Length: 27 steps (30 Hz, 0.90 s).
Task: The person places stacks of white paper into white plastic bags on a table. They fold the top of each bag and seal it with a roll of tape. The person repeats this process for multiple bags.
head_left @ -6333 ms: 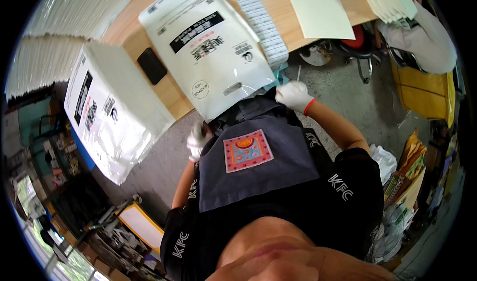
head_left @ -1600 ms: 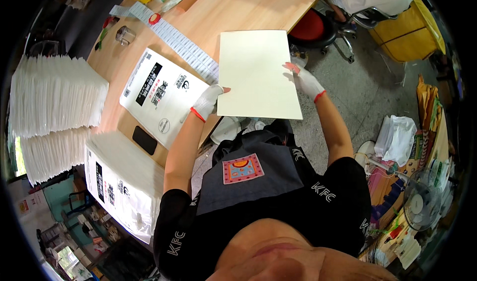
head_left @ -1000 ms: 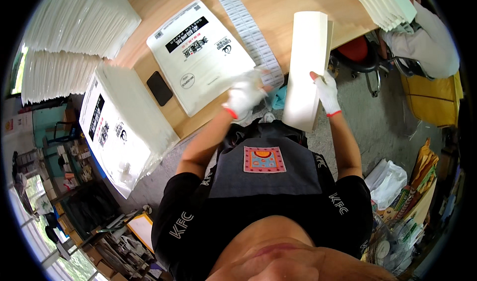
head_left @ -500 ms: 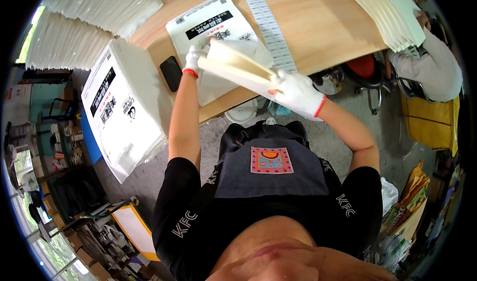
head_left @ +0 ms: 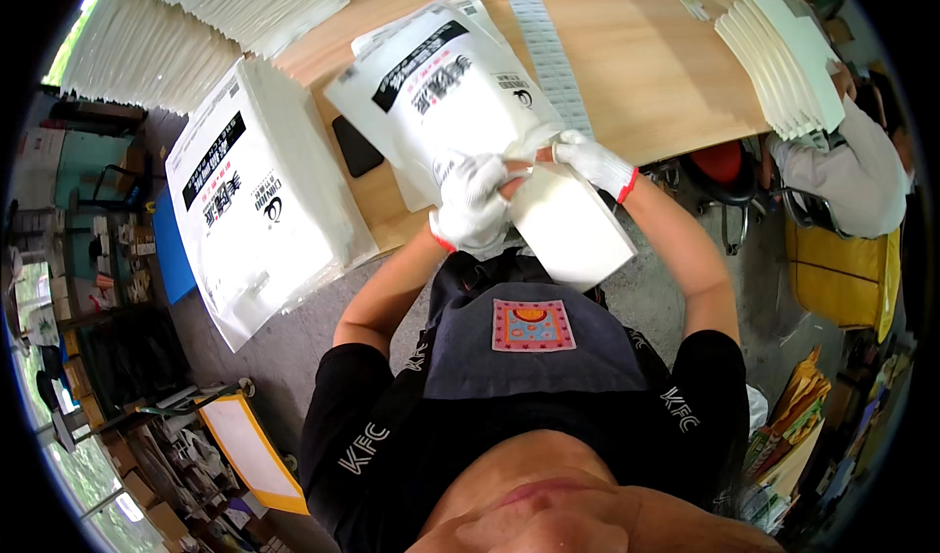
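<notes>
A white printed plastic bag [head_left: 446,83] slants over the table edge, its mouth toward me. At its mouth my left hand [head_left: 470,203], in a white glove with bare fingertips, is closed with its fingertips pinched on the film. My right hand [head_left: 593,163], gloved the same way, pinches close beside it at the bag's edge. Below the hands a thick block of white paper [head_left: 573,225] juts toward my apron, its upper end hidden by the hands and the bag. Another printed bag [head_left: 480,10] lies beneath the first on the table.
A tall stack of printed bags [head_left: 250,206] stands left, beside a black phone [head_left: 358,147]. More stacked bags [head_left: 152,44] fill the far left. A label strip [head_left: 548,54] crosses the wooden table [head_left: 641,83]. At right, a co-worker's sleeve [head_left: 852,181] is near fanned white stacks [head_left: 778,64].
The paper block has swung down toward my apron. A bag has been lifted from the table, and both hands have come together at its mouth, the left moving right and nearer.
</notes>
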Each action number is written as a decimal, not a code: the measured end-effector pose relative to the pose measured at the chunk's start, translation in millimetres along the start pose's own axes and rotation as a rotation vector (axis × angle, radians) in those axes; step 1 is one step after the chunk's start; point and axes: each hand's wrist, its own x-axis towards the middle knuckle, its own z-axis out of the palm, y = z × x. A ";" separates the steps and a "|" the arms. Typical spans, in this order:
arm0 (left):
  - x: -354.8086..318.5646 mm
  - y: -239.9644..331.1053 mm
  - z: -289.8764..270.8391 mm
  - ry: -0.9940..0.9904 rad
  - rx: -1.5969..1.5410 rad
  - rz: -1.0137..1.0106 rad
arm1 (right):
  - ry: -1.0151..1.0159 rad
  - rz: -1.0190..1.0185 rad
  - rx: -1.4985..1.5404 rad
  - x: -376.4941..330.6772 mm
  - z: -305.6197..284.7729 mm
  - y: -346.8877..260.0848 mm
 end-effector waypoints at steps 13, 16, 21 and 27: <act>0.8 -7.7 35.5 0.146 -0.103 -0.183 | 0.506 -0.617 -1.496 9.8 79.1 28.7; -50.9 3.0 39.6 0.187 -0.200 -0.553 | 0.546 -0.853 -1.184 -54.1 91.7 17.6; -107.9 13.4 47.9 -0.060 0.072 -0.120 | 0.852 -0.353 -1.313 -25.1 37.9 71.7; -196.6 -25.4 -1.3 0.180 0.501 -0.667 | 0.457 0.009 -1.493 -53.7 42.8 69.5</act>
